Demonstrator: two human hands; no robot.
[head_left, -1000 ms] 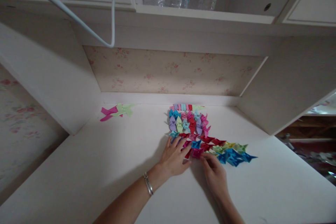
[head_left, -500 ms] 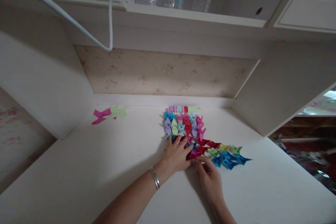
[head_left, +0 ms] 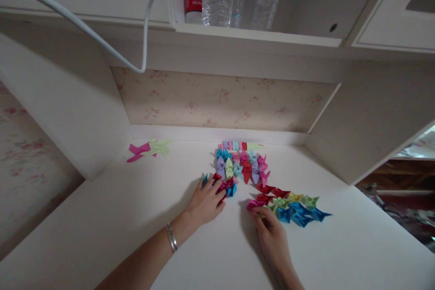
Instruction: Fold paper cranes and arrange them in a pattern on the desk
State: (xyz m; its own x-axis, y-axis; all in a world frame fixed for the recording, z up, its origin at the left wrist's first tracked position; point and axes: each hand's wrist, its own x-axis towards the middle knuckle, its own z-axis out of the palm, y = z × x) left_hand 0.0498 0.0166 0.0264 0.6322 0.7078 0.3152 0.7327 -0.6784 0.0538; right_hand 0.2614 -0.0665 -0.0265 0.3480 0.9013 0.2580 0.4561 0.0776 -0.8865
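Note:
Folded paper cranes in many colours lie on the white desktop. My left hand rests with spread fingers over a small group of red, magenta and blue cranes, partly covering them. The thumb and forefinger of my right hand pinch a magenta paper crane at the left end of another group. In that group are red cranes, green cranes and blue cranes. Behind both hands sits a block of purple, red, pink and pale cranes.
A row of narrow folded papers lies near the back edge. Pink and green paper pieces lie at the back left. Plastic bottles stand on the shelf above. A white cable-like arm hangs at the upper left.
My left hand has moved left with the small group of cranes, opening a gap from the right group. My right hand stays pinched at the magenta crane. The camera view has shifted slightly.

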